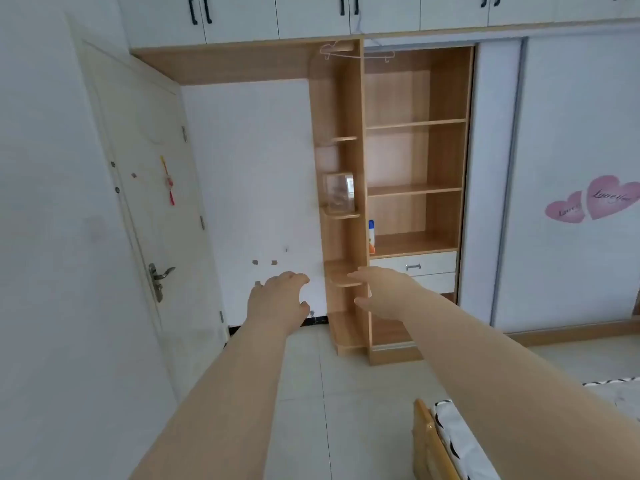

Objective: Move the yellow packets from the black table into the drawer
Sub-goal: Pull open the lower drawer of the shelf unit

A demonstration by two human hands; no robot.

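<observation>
Yellow packets: none in view, so I cannot say where they lie; the black table is out of frame too.
Drawer: the upper white drawer [414,264] with its metal pull sits shut, right of centre, low in the open wardrobe [415,154]; a second white front [434,281] lies just beneath it.
Left hand: my left hand [277,299] reaches out at centre frame, fingers loosely curled and holding nothing.
Right hand: my right hand [381,292] hangs just right of it, in front of the wardrobe's lower side shelves, fingers relaxed and empty.
Step in hand: I judge the task barely begun. I should first find the table and packets, likely by turning, then pull the drawer open by its pull so there is room to drop them in.
Care: gather the packets flat so none slips on the walk across.
Shelves: a blue-capped bottle [371,237] stands above the drawer; a clear box [338,192] sits on a side shelf.
Floor: pale tiles [346,393] run between me and the wardrobe.
Room: a cream door [145,202] at left, pink heart stickers [595,199] on the sliding panel at right, a bed corner [446,441] at lower right.
</observation>
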